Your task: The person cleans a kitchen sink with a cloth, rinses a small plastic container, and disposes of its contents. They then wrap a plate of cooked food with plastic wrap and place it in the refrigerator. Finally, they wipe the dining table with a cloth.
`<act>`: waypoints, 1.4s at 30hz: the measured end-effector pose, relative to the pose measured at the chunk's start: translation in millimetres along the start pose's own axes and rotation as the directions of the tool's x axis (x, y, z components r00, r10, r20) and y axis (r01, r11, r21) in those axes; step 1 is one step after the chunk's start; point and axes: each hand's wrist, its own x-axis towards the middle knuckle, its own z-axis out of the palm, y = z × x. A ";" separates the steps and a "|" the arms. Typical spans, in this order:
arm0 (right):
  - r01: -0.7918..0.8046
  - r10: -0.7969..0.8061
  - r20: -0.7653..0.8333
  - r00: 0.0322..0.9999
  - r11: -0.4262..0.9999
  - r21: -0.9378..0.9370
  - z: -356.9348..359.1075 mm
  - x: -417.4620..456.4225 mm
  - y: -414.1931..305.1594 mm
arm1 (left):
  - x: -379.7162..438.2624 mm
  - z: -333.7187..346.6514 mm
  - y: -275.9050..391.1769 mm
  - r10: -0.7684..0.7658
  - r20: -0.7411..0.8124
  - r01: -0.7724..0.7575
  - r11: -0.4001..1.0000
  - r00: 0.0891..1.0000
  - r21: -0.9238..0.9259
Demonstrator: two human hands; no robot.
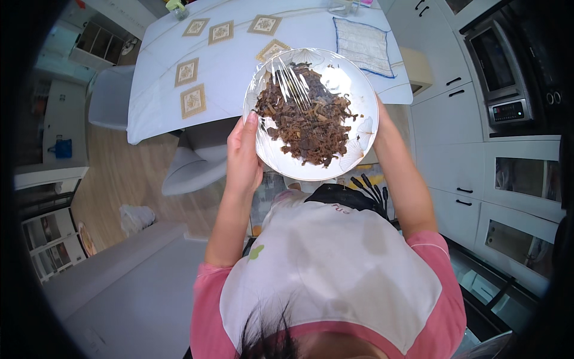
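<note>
My left hand [244, 152] grips the left rim of a white round plate [276, 157], its thumb on top near the edge. On the opposite side, my right hand [381, 119] holds the plate's rim, its fingers mostly hidden behind it. Brown shredded food [309, 130], perhaps dried preserved vegetable, lies heaped on the plate. Clear plastic wrap [287, 83] stretches over the plate and food, with shiny creases at the upper left. Both hands hold the plate in front of my body, over the near edge of a white marble-patterned table [228, 98].
Square patterned coasters [193, 101] and a blue-edged white cloth [363, 47] lie on the table. A green-lidded jar [177, 10] stands at its far left. Grey chairs [197, 166] stand left and near. White cabinets [448, 116] and a built-in oven [497, 67] line the right.
</note>
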 end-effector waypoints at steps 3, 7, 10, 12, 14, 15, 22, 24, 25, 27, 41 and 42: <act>-0.216 0.214 0.183 0.959 0.976 -0.010 -15.9 -2.6 17.8 | -4.2 2.3 -4.2 -0.064 -0.116 0.067 0.998 0.991 0.019; -0.269 0.276 0.279 0.920 0.961 -0.063 -30.8 8.1 27.2 | -6.4 7.3 -6.4 -0.031 -0.045 0.031 0.999 0.999 0.019; -0.204 0.237 0.274 0.932 0.968 -0.143 -35.0 16.6 19.1 | -6.2 11.2 -3.3 -0.030 -0.044 0.030 0.999 0.999 0.016; -0.024 0.082 0.214 0.973 0.966 -0.259 -35.5 20.2 5.2 | -5.8 11.8 -0.5 -0.036 -0.068 0.038 0.999 0.997 0.032; 0.222 -0.170 0.184 0.968 0.923 -0.314 -34.8 19.1 -11.0 | -5.3 11.0 0.0 -0.037 -0.065 0.039 0.999 0.997 0.034; 0.229 -0.198 0.134 0.971 0.932 -0.282 -34.2 16.2 -19.4 | -5.2 9.8 -0.7 -0.039 -0.062 0.041 0.999 0.997 0.035; -0.133 0.094 0.491 0.866 0.990 0.044 -6.2 -15.1 -23.9 | 3.1 -4.3 -9.2 -0.085 -0.054 0.089 0.993 0.995 0.072; -0.056 0.062 0.310 0.949 0.998 -0.029 -0.1 -19.3 -18.7 | 5.7 -8.3 -8.3 -0.094 -0.060 0.101 0.986 0.994 0.136; 0.003 0.011 0.229 0.973 0.998 -0.061 1.4 -20.3 -15.9 | 6.3 -9.9 -7.9 -0.074 -0.010 0.074 0.991 0.997 0.114; 0.033 -0.033 0.176 0.984 0.999 0.000 0.6 -21.6 -12.7 | 8.6 -12.2 -7.0 -0.094 -0.056 0.096 0.994 0.994 0.049; 0.194 -0.192 0.030 0.981 0.978 -0.072 -10.4 -34.0 8.9 | 28.6 -45.6 -1.7 -0.153 -0.100 0.154 0.988 0.983 0.001; 0.186 -0.185 0.033 0.982 0.980 -0.066 -11.5 -35.3 9.7 | 28.1 -46.3 -1.3 -0.142 -0.094 0.144 0.989 0.985 0.021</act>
